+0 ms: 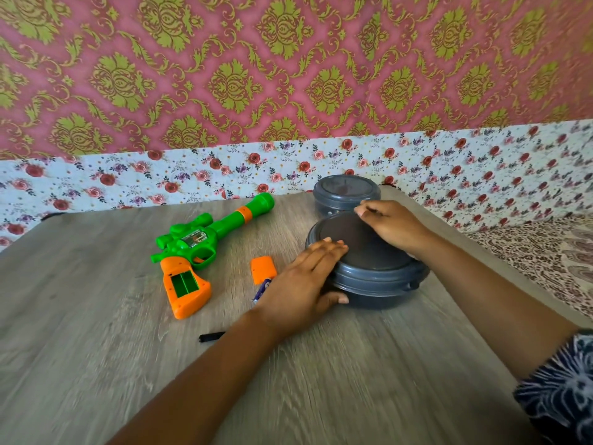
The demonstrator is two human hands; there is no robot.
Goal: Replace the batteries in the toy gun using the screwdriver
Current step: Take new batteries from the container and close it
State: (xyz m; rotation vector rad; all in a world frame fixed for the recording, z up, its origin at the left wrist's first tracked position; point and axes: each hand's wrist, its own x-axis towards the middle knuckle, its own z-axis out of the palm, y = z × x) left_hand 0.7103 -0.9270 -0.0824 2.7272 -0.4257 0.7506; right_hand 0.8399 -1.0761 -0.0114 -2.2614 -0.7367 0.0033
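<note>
A green and orange toy gun lies on the wooden table, its battery bay in the orange grip open and empty. Its orange battery cover lies to the right, with a purple battery just below it, partly hidden by my left hand. A black screwdriver pokes out from under my left forearm. My left hand grips the near left edge of a round grey lidded container, thumb on its side wall. My right hand rests with curled fingers on the far rim of the lid.
A second, smaller grey lidded container stands behind the first near the table's far edge. A floral cloth runs along the back below patterned wallpaper. A patterned fabric lies beyond the table's right edge.
</note>
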